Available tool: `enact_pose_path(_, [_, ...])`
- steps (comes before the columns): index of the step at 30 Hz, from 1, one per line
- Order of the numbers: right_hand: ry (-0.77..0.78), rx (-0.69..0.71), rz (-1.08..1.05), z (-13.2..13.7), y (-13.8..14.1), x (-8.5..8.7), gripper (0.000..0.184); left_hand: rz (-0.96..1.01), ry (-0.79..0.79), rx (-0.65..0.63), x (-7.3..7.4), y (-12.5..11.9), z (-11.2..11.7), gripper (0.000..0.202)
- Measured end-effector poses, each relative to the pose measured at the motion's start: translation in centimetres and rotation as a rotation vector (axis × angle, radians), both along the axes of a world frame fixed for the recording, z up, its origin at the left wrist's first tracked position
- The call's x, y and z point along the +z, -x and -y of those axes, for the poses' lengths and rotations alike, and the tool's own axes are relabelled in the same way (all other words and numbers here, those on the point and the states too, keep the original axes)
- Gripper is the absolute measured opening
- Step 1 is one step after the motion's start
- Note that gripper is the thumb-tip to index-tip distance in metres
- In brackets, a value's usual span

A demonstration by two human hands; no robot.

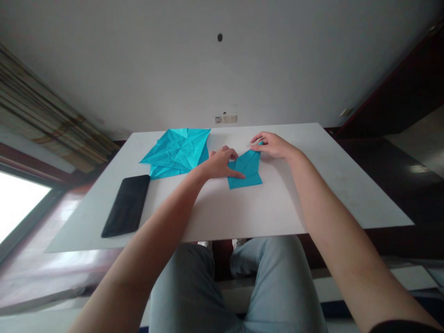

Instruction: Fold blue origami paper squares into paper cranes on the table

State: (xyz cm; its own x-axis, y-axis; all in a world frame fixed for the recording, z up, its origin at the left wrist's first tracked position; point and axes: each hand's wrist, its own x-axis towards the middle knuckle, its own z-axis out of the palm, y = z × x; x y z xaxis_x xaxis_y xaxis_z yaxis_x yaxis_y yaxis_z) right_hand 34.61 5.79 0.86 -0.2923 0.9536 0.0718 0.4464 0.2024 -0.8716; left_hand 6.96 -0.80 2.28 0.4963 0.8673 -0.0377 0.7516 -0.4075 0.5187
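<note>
A small piece of folded blue paper (247, 172) lies on the white table in front of me, with crease lines across it and a point rising at its upper right. My left hand (224, 163) is closed on its left side, the thumb lying across the paper's front. At the upper right tip, my right hand (271, 144) pinches the paper between thumb and fingers. Beyond my left hand are larger creased blue sheets (176, 150), spread one over another.
A black phone or tablet (126, 206) rests near the left front of the white table (333, 194). Behind the table is a wall with sockets (225, 119). A curtain (45, 97) hangs at the left. My legs are below the front edge.
</note>
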Motion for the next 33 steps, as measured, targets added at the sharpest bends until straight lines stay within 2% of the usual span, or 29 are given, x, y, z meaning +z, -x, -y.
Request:
enact_pose_path(4, [-0.069, 0.068, -0.152, 1.4, 1.1, 1.5, 0.047, 0.063, -0.003, 0.028, -0.2, -0.1, 0.0, 0.103])
enact_pose_path(6, [-0.092, 0.099, -0.213, 2.1, 1.7, 2.4, 0.051, 0.106, 0.015, 0.026, -0.1, -0.1, -0.1, 0.103])
enact_pose_path(11, [-0.111, 0.130, -0.267, 3.5, 3.0, 3.9, 0.058, 0.330, 0.107, -0.012, 0.4, -0.1, -0.2, 0.069])
enact_pose_path(13, [-0.112, 0.142, -0.272, 3.9, 3.4, 4.3, 0.059, 0.359, 0.145, -0.025, 0.6, 0.0, -0.1, 0.058])
enact_pose_path(18, [-0.150, 0.108, -0.281, 4.0, 3.9, 4.5, 0.053, 0.453, 0.231, -0.042, 0.7, -0.1, 0.0, 0.051])
enact_pose_path(27, [-0.192, -0.042, -0.371, 3.6, 3.8, 4.8, 0.070, 0.558, 0.358, -0.068, 0.5, -0.2, 0.2, 0.053])
enact_pose_path(31, [-0.221, -0.152, -0.328, 3.3, 3.5, 4.8, 0.076, 0.676, 0.340, 0.005, 0.4, -0.5, 0.0, 0.055])
enact_pose_path(33, [-0.207, -0.129, -0.279, 3.1, 3.5, 4.4, 0.079, 0.785, 0.281, 0.079, 0.3, -0.6, -0.3, 0.054])
